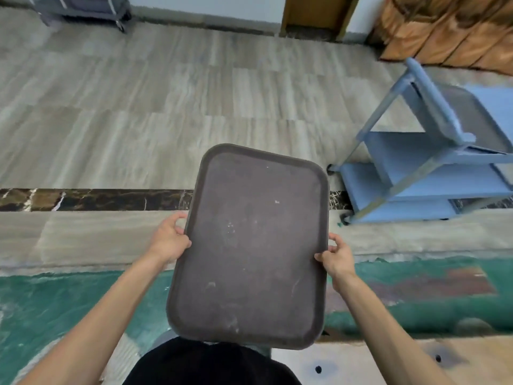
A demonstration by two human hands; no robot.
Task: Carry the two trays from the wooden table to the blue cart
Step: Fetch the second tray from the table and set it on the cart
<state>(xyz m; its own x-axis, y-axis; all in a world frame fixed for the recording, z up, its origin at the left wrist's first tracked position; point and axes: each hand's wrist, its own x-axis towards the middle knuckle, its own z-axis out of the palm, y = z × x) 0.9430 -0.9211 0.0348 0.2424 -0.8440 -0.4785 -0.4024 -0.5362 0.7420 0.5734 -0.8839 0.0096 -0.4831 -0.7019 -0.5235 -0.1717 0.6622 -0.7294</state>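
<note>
Left hand (169, 240) and right hand (337, 255) clasp the dark tray's (249, 245) side rims; blue cart (433, 173) at two o'clock.

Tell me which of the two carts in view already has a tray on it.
The blue cart at right: a dark tray lies on its top shelf. The grey cart at far left shows none, though only partly visible.
</note>
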